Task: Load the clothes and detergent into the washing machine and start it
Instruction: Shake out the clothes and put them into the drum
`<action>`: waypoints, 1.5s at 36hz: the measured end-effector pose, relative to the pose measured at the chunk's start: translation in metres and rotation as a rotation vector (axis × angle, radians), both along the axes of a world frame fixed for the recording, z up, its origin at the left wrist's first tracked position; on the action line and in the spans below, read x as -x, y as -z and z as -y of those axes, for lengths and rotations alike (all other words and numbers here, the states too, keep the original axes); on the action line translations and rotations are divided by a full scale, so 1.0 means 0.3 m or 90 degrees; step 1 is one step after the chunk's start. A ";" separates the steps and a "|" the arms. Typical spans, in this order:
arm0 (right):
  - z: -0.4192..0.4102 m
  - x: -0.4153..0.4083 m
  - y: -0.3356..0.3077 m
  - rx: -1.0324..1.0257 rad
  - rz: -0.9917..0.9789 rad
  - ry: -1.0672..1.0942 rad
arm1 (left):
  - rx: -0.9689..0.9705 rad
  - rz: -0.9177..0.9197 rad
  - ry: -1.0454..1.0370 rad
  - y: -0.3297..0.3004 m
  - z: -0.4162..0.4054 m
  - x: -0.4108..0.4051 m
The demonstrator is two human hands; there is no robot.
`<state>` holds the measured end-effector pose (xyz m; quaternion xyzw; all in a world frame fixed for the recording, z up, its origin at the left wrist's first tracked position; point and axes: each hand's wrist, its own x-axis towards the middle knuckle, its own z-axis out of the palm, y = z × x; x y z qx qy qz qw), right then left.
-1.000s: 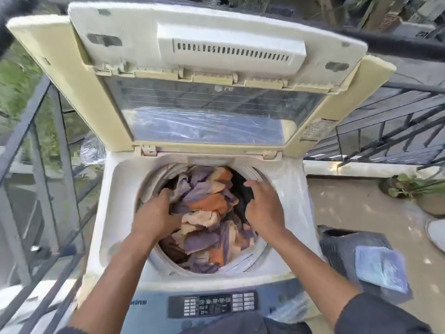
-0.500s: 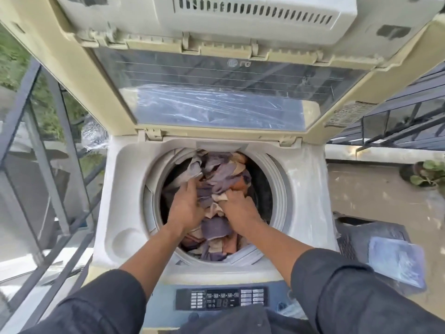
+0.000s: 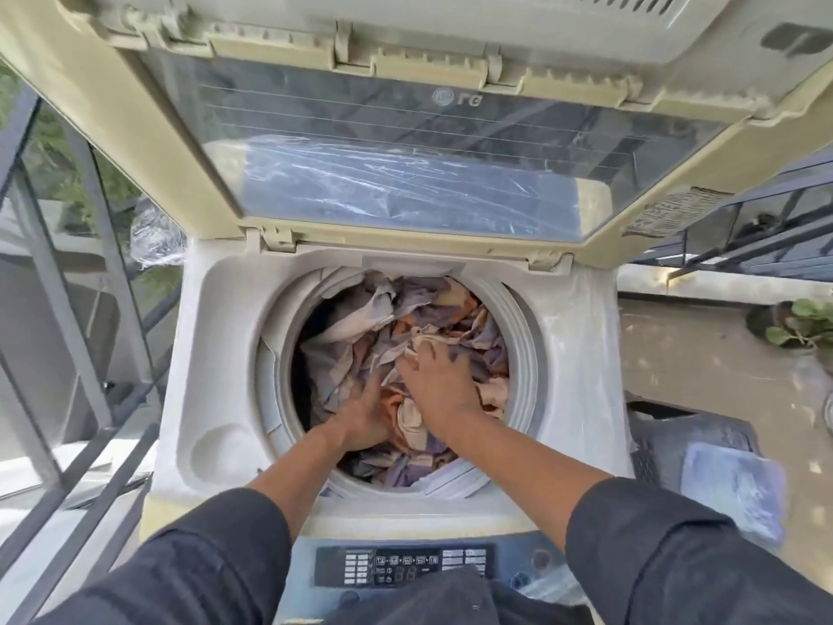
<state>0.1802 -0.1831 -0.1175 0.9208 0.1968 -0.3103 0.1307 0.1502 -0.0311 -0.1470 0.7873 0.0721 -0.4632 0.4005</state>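
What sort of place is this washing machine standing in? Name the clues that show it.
Probably an outdoor balcony or terrace of a home: metal railings flank the top-loading washing machine, greenery shows beyond them, and a potted plant sits on the sunlit concrete floor.

You're standing over a top-load washing machine [image 3: 581, 354] on a concrete balcony floor [image 3: 703, 367], lid [image 3: 405, 173] propped up at the back. The drum's packed w/ purple, orange and cream clothes [image 3: 432, 309] heaped near the rim. Control panel [image 3: 405, 566] sits at the front edge, nearest you. To the machine's right, a dark basket [image 3: 667, 426] stands on the floor just beside it, w/ a light blue plastic packet [image 3: 734, 489] lying on top. Farther back on the right there's a potted plant [image 3: 793, 322] on the floor, well apart from the basket.
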 end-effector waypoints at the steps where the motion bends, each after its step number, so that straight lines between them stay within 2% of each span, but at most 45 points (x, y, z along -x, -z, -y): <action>1: 0.013 0.004 0.006 -0.035 -0.011 0.019 | 0.000 -0.005 -0.035 0.012 0.012 0.008; 4: 0.071 0.006 0.036 -0.040 -0.129 0.138 | -0.026 -0.113 -0.121 0.027 0.032 0.016; 8: 0.152 -0.001 0.070 -0.007 -0.199 0.160 | -0.101 -0.145 0.045 0.011 0.019 -0.011; 11: 0.152 -0.023 0.052 -0.047 -0.184 0.183 | -0.126 -0.120 0.110 -0.014 -0.011 -0.068; 14: 0.133 -0.071 0.006 -0.138 -0.125 0.247 | -0.216 -0.017 0.146 -0.073 -0.050 -0.170; 17: 0.118 -0.118 -0.047 -0.232 -0.029 0.326 | -0.295 0.158 0.140 -0.166 -0.081 -0.277; 21: 0.095 -0.157 -0.144 -0.420 0.233 0.392 | -0.367 0.431 0.016 -0.301 -0.107 -0.351; 23: 0.113 -0.168 -0.185 -0.447 0.330 0.407 | -0.355 0.543 -0.057 -0.352 -0.126 -0.328; 26: 0.153 -0.155 -0.214 -0.435 0.387 0.366 | -0.297 0.645 -0.133 -0.390 -0.153 -0.239; 27: 0.155 -0.140 -0.217 -0.424 0.370 0.316 | -0.277 0.652 -0.130 -0.393 -0.154 -0.205; 29: 0.141 -0.102 -0.206 -0.440 0.254 0.219 | -0.188 0.640 -0.132 -0.386 -0.138 -0.139; 32: 0.094 -0.054 -0.162 -0.437 0.043 0.159 | 0.039 0.506 -0.250 -0.362 -0.095 -0.055; 34: 0.080 -0.043 -0.130 -0.468 0.003 0.168 | 0.103 0.463 -0.299 -0.338 -0.097 -0.021; 37: 0.092 -0.065 -0.130 -0.517 0.042 0.249 | 0.110 0.438 -0.343 -0.327 -0.147 -0.016; 39: 0.108 -0.092 -0.140 -0.502 0.089 0.232 | 0.090 0.448 -0.359 -0.338 -0.182 -0.034; 43: 0.137 -0.125 -0.174 -0.493 0.211 0.251 | -0.069 0.603 -0.338 -0.380 -0.228 -0.099; 49: 0.231 -0.065 -0.158 -0.472 0.356 0.485 | -0.231 0.725 -0.511 -0.421 -0.275 -0.160; 51: 0.243 -0.035 -0.150 -0.472 0.372 0.581 | -0.263 0.746 -0.501 -0.427 -0.261 -0.149; 54: 0.241 -0.002 -0.134 -0.456 0.400 0.629 | -0.210 0.776 -0.404 -0.414 -0.206 -0.101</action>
